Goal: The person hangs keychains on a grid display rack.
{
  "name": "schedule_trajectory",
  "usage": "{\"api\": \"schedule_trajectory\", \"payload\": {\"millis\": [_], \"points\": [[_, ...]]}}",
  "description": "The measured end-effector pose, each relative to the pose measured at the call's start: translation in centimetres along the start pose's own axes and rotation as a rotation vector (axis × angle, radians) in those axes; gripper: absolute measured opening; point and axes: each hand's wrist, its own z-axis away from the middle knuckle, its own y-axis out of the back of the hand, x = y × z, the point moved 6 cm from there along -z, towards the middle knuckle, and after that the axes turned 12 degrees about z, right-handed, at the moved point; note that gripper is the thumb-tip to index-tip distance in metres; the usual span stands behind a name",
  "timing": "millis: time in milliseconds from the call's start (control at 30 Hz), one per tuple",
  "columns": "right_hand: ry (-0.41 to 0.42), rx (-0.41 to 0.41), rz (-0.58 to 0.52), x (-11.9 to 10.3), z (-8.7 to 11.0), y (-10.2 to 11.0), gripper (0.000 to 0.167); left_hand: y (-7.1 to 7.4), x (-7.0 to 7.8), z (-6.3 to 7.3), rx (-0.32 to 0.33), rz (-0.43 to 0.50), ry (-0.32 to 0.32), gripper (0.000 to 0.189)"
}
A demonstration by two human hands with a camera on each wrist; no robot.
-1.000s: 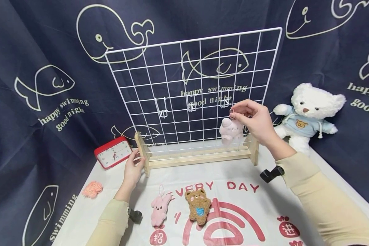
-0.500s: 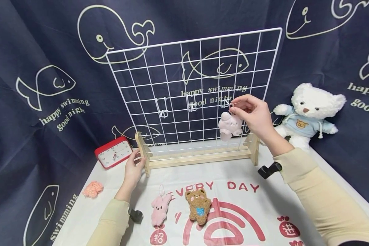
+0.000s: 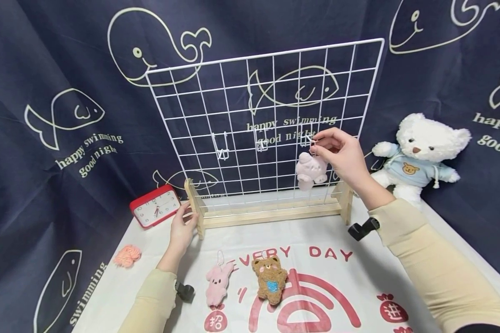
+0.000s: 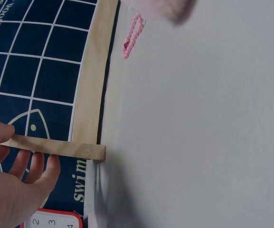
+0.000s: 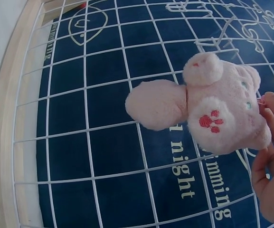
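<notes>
A pale pink plush keychain (image 3: pixel 311 169) with paw-print feet hangs from my right hand (image 3: pixel 343 152). The thumb and fingertips pinch its bead loop close to the right-hand white hook (image 3: pixel 306 138) on the wire grid. Whether the loop touches that hook is hidden by the fingers. My left hand (image 3: pixel 182 227) holds the left wooden foot (image 4: pixel 56 146) of the grid stand, thumb on one side and fingers on the other. On the table lie a pink bunny keychain (image 3: pixel 217 284) and a brown bear keychain (image 3: pixel 270 280) with a blue patch.
The white wire grid (image 3: pixel 275 111) stands upright on its wooden base. Two more hooks, a left hook (image 3: pixel 222 150) and a middle hook (image 3: pixel 261 145), are on it. A red clock (image 3: pixel 155 206), a peach yarn bundle (image 3: pixel 127 255) and a white teddy bear (image 3: pixel 425 148) sit around.
My right hand has lifted the pale pink plush keychain slightly and brought it a little left, closer to the right-hand hook. The left hand stays on the wooden foot.
</notes>
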Motion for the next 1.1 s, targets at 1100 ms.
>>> {"api": "schedule_trajectory", "payload": {"millis": [1100], "points": [[-0.047, 0.031, 0.001, -1.0, -0.9, -0.4, 0.028, 0.0, -0.3, -0.2, -0.006, -0.038, -0.016, 0.048]]}}
